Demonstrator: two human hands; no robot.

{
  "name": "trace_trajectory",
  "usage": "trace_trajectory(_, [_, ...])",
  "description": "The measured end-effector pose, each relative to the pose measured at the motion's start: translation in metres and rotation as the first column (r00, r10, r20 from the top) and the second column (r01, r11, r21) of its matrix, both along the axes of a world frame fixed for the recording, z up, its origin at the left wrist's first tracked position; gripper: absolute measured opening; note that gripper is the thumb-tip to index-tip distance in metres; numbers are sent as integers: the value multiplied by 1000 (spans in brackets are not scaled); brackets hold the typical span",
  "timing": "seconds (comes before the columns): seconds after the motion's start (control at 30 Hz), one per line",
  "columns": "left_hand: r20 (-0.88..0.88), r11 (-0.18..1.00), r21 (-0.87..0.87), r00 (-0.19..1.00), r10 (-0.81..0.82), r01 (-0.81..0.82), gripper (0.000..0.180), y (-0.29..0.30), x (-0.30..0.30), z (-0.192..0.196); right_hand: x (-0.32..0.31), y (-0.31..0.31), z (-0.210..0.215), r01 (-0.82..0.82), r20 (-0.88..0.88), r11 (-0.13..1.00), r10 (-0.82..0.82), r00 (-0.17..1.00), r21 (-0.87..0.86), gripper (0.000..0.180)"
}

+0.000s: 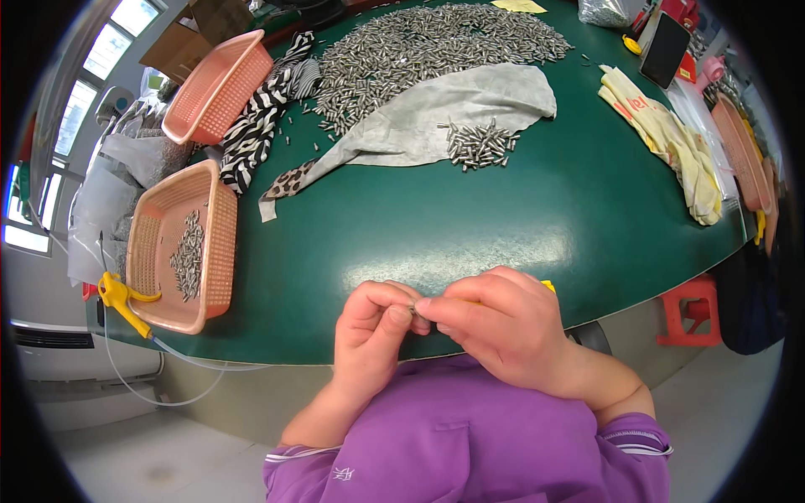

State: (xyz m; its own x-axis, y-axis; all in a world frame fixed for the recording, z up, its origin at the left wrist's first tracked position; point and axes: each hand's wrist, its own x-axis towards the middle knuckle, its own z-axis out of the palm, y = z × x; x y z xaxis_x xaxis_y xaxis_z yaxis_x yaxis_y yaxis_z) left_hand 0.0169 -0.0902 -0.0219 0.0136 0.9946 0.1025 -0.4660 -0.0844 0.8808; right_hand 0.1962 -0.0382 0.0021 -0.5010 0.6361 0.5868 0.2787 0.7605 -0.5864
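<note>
Close to the front edge of the green table, my left hand (369, 323) and my right hand (507, 323) meet fingertip to fingertip. Between them they pinch a small metal part (412, 309), mostly covered by the fingers; it looks like the silvery pins on the table. Beyond my hands lies a small heap of metal pins (480, 144), partly on a grey cloth (411, 117). A much larger pile of the same pins (419, 42) spreads behind the cloth.
At the left, a pink basket (220, 277) holds some pins, and another pink basket (220, 88) stands tilted behind it. A yellow air gun (126, 303) hangs by the left edge. Pale gloves (662, 138) and a black phone (665, 50) lie at the right, above a red stool (692, 310).
</note>
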Motion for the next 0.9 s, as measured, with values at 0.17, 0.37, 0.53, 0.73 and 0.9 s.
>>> trace_trajectory(0.17, [-74,997,60,996,-44,48,7,0,0,0,2,12,-4,202,54,956,-218,975,212,35])
trace_trajectory(0.37, [-1,1000,21,1000,10,-10,7,2,1,0,2,5,3,43,-25,998,-41,999,56,32])
trace_trajectory(0.53, [-1,1000,5,1000,23,-23,7,1,1,0,0,3,3,-30,-70,999,28,997,-20,31])
trace_trajectory(0.73, [-4,1000,4,1000,11,-11,6,1,1,1,-1,2,2,-32,-63,999,30,998,-39,31])
trace_trajectory(0.9, [-66,995,62,995,-80,84,8,0,-1,0,-1,9,1,100,20,988,-102,995,114,33])
